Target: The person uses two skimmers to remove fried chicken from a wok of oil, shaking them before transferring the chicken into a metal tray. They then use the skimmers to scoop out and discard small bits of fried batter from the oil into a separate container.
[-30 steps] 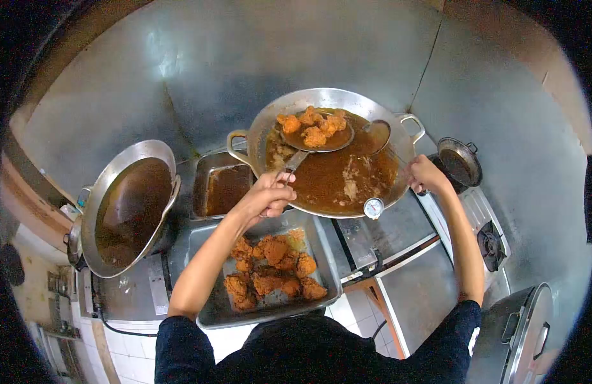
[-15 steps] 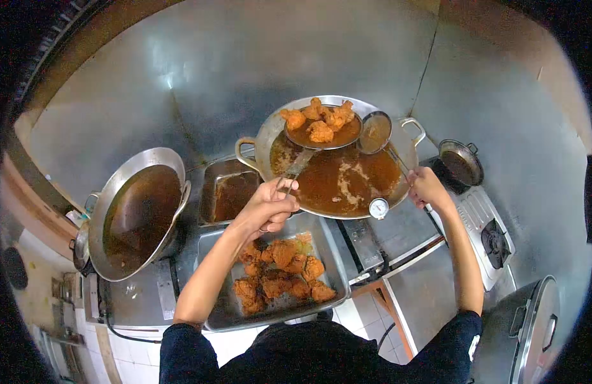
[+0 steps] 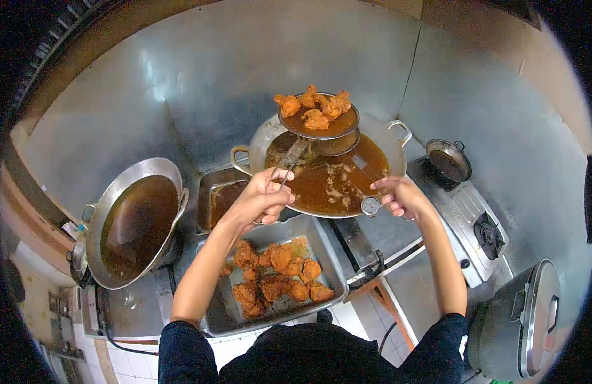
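My left hand (image 3: 265, 197) is closed around the handle of a round wire strainer (image 3: 329, 132), held above the far side of a large wok (image 3: 262, 138). Several pieces of golden fried chicken (image 3: 317, 120) sit in it. The handle of a second, smaller strainer (image 3: 340, 147) is in my right hand (image 3: 403, 197). Its bowl is directly under the loaded strainer, partly hidden by it. Dark brown oil (image 3: 328, 189) with pale foam fills the wok. A dial thermometer (image 3: 370, 205) is at the wok's near rim, close to my right fingers.
A metal tray (image 3: 326, 242) of browned chicken pieces (image 3: 276, 281) lies nearest my body. Left are a smaller oily pan (image 3: 203, 198) and another oil-filled wok (image 3: 170, 168). On the right stand a small pot (image 3: 449, 163), a gas stove (image 3: 478, 230) and a large lidded pot (image 3: 500, 339).
My right hand has moved left, bringing the smaller strainer from beside the loaded one to beneath it. The loaded strainer has risen slightly, and the whole view has shifted a little.
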A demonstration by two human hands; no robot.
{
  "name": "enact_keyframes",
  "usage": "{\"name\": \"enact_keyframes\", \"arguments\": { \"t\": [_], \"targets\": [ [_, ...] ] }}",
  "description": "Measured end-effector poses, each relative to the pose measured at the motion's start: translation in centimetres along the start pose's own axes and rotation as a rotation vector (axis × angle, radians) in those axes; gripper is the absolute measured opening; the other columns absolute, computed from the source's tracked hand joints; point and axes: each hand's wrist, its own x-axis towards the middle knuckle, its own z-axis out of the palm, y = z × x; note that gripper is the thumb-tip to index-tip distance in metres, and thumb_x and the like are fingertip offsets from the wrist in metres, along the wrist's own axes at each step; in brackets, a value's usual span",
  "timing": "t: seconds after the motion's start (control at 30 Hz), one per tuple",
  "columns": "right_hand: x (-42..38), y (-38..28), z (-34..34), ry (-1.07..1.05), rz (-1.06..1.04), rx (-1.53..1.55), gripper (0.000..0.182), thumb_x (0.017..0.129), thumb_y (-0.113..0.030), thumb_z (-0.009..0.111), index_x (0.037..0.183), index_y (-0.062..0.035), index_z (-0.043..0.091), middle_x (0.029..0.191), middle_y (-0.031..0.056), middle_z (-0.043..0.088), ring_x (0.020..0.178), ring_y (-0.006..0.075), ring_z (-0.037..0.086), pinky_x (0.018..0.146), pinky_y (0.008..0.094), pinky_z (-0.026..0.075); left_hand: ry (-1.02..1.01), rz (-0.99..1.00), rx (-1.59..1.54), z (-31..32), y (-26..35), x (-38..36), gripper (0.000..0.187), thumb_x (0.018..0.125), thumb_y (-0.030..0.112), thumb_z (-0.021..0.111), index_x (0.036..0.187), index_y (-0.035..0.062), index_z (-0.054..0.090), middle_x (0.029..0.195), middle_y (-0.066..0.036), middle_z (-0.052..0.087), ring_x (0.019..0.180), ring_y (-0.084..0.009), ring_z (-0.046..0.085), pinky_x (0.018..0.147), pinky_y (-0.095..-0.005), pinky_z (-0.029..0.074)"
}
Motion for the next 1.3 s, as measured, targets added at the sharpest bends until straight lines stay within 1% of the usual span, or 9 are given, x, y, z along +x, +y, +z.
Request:
{"name": "enact_keyframes", "arguments": {
  "t": [0.17, 0.33, 0.43, 0.57, 0.77, 0.97, 1.07, 1.17, 1.3],
  "targets": [
    [-0.5, 1.0, 0.7, -0.044, 0.031, 0.006, 0.026, 0.093, -0.019, 0.045, 0.105, 0.0017, 0.055, 0.056, -0.0002, 0.042, 0.039, 0.0049, 0.027, 0.032, 0.0199, 0.018, -0.005, -0.024, 0.007, 0.3, 0.8, -0.3, 0.036, 0.079, -0.002, 0.059, 0.109, 0.0037, 0.04, 0.063, -0.001, 0.05, 0.036, -0.0023, 0.032, 0.031, -0.0191, 0.022],
    [-1.0, 1.6, 0.2, -0.055, 0.055, 0.029, 0.026, 0.093, -0.018, 0.044, 0.105, 0.0021, 0.055, 0.056, -0.0029, 0.039, 0.04, 0.0034, 0.026, 0.032, 0.0192, 0.016, -0.044, -0.013, 0.045, -0.4, -0.1, -0.6, 0.039, 0.079, -0.002, 0.059, 0.113, 0.0052, 0.04, 0.067, -0.001, 0.05, 0.037, -0.0014, 0.031, 0.031, -0.0185, 0.021],
    [-0.7, 1.9, -0.8, -0.173, 0.082, 0.102, 0.025, 0.094, -0.019, 0.043, 0.105, 0.0, 0.055, 0.056, -0.0046, 0.038, 0.04, 0.0026, 0.027, 0.032, 0.0201, 0.016, -0.047, -0.025, 0.038, -0.2, -0.3, -0.7, 0.04, 0.079, -0.002, 0.059, 0.114, 0.0058, 0.041, 0.067, 0.0, 0.05, 0.036, -0.0011, 0.03, 0.03, -0.0183, 0.021],
    [-1.8, 1.5, 0.2, -0.132, 0.1, 0.164, 0.023, 0.094, -0.019, 0.042, 0.105, -0.0025, 0.054, 0.056, -0.0031, 0.039, 0.039, 0.0034, 0.027, 0.031, 0.02, 0.015, -0.036, -0.031, 0.059, 0.2, -0.7, -0.9, 0.04, 0.079, -0.002, 0.06, 0.114, 0.0055, 0.041, 0.064, 0.002, 0.046, 0.035, -0.0012, 0.029, 0.03, -0.0185, 0.02],
    [-1.8, 2.2, 0.1, 0.0, 0.074, 0.033, 0.026, 0.096, -0.02, 0.039, 0.105, 0.0003, 0.053, 0.059, -0.001, 0.039, 0.041, 0.004, 0.026, 0.032, 0.0195, 0.015, -0.028, -0.04, 0.058, 0.4, -0.8, -1.2, 0.041, 0.078, -0.001, 0.06, 0.115, 0.0043, 0.041, 0.064, 0.001, 0.047, 0.036, -0.0014, 0.03, 0.03, -0.0184, 0.02],
    [-2.6, 1.9, -0.1, 0.077, 0.018, 0.036, 0.025, 0.096, -0.02, 0.04, 0.104, 0.0005, 0.053, 0.059, 0.0004, 0.041, 0.041, 0.0046, 0.026, 0.033, 0.0195, 0.016, -0.055, -0.04, 0.042, 0.0, -1.5, -1.0, 0.044, 0.077, -0.001, 0.059, 0.116, 0.0031, 0.04, 0.068, -0.001, 0.051, 0.037, -0.0011, 0.031, 0.03, -0.0181, 0.021],
    [-2.5, 2.4, -1.3, 0.017, 0.017, 0.079, 0.022, 0.094, -0.017, 0.044, 0.102, 0.0014, 0.053, 0.059, 0.0011, 0.044, 0.04, 0.0063, 0.033, 0.032, 0.0217, 0.022, -0.066, -0.044, 0.079, -0.5, -2.1, -0.8, 0.045, 0.077, -0.001, 0.06, 0.116, 0.0032, 0.039, 0.068, -0.001, 0.051, 0.037, -0.0012, 0.031, 0.03, -0.0183, 0.023],
    [-3.3, 2.2, -1.0, 0.009, 0.05, 0.072, 0.025, 0.096, -0.02, 0.041, 0.105, 0.0001, 0.054, 0.058, -0.0022, 0.039, 0.041, 0.0035, 0.025, 0.032, 0.0188, 0.015, -0.029, -0.041, 0.054, -0.1, -2.2, -1.0, 0.038, 0.078, -0.004, 0.059, 0.109, 0.0033, 0.039, 0.059, 0.001, 0.044, 0.037, -0.0036, 0.032, 0.031, -0.0214, 0.025],
    [-3.9, 2.0, -0.9, -0.038, 0.1, 0.113, 0.026, 0.095, -0.021, 0.043, 0.105, 0.0001, 0.055, 0.058, -0.004, 0.037, 0.042, 0.0023, 0.024, 0.032, 0.0179, 0.014, -0.046, -0.002, 0.076, -0.1, -3.2, -0.7, 0.038, 0.078, -0.005, 0.058, 0.109, 0.0036, 0.039, 0.059, 0.001, 0.042, 0.037, -0.0045, 0.032, 0.031, -0.022, 0.027]
  ]
}}
